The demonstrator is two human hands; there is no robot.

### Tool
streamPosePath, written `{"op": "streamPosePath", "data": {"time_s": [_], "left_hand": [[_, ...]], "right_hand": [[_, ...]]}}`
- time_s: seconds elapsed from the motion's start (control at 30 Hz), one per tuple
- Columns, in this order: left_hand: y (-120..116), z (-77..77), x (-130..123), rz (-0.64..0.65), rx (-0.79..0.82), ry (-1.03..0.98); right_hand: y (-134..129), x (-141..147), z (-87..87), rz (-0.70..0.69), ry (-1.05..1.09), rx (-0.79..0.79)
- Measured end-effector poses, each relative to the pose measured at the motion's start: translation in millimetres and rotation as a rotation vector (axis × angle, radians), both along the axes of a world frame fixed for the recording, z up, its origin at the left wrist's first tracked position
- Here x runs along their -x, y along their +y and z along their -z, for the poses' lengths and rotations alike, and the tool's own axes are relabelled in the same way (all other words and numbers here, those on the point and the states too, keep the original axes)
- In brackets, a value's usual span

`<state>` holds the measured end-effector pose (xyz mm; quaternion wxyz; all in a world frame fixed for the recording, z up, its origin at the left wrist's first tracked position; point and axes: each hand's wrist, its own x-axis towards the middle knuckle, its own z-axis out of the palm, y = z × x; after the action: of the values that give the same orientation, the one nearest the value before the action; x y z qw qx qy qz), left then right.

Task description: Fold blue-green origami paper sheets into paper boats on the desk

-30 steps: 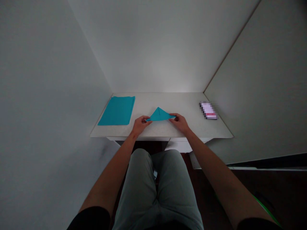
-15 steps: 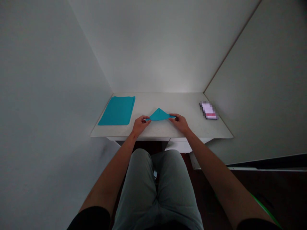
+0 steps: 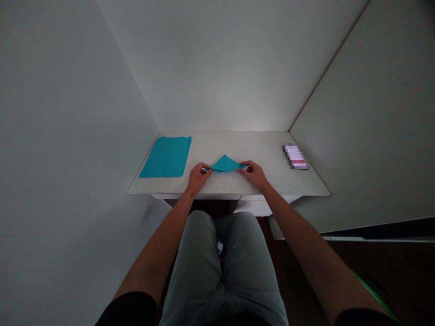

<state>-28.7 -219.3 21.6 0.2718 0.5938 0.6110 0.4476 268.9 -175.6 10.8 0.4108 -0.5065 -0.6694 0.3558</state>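
A folded blue paper [image 3: 224, 164] with a raised triangular peak in its middle and narrow points at both sides is held just above the white table. My left hand [image 3: 199, 176] pinches its left point between thumb and fingers. At the other end, my right hand [image 3: 254, 173] pinches the right point the same way. The peak points away from me, and a crease runs down its centre. Both hands are near the table's front half, with the paper stretched between them.
A stack of flat blue sheets [image 3: 166, 157] lies on the left of the white table [image 3: 238, 141]. A phone with a blurred screen [image 3: 295, 156] rests at the right edge. Walls stand left, right and behind. My legs are below the front edge.
The hands have drawn slightly closer together. The peak of the folded paper sits a little lower, and its bottom edge now bulges slightly toward me.
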Motion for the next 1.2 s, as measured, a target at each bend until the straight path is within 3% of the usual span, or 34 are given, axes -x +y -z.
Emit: {"op": "streamPosePath", "data": {"time_s": [0.3,0.67,0.93,1.2], "left_hand": [[1.0,1.0,-1.3,-0.024,-0.081,0.069],[2.6,2.6,-0.6,-0.002,-0.051,0.063],[-0.2,5.3,-3.4,0.191,-0.023,0.118],[-0.9,6.0,-3.3,0.241,0.007,0.094]], "right_hand": [[-2.3,2.4,-4.2,-0.003,-0.009,-0.006],[0.5,2.7,0.0,-0.012,-0.017,-0.058],[-3.1,6.4,-3.4,-0.075,-0.024,-0.065],[-4.8,5.0,-2.6,-0.140,-0.187,-0.107]]}}
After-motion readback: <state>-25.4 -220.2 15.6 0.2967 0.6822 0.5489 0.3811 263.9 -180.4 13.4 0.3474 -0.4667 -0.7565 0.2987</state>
